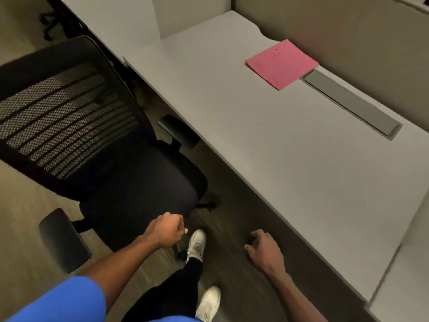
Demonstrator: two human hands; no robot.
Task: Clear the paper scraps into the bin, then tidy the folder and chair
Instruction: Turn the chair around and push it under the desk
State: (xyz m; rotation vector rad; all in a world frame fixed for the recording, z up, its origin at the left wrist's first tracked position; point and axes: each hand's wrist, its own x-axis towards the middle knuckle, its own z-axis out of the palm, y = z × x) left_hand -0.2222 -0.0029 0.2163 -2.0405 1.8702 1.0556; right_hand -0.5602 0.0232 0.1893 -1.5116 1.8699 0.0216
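Note:
A pink folder (282, 63) lies flat on the grey desk (267, 147), far back beside the partition wall. A black mesh-backed office chair (104, 159) stands left of the desk, its seat turned toward the desk edge. My left hand (166, 230) hovers just in front of the seat's near edge, fingers curled shut with nothing visible in them. My right hand (264, 248) hangs over the dark floor by the desk's front edge, fingers loosely curled and empty. No paper scraps or bin appear in view.
A grey cable tray lid (350, 104) runs along the desk's back edge right of the folder. The chair's armrests (63, 239) stick out near me and under the desk. My white shoes (197, 246) stand on the floor between chair and desk.

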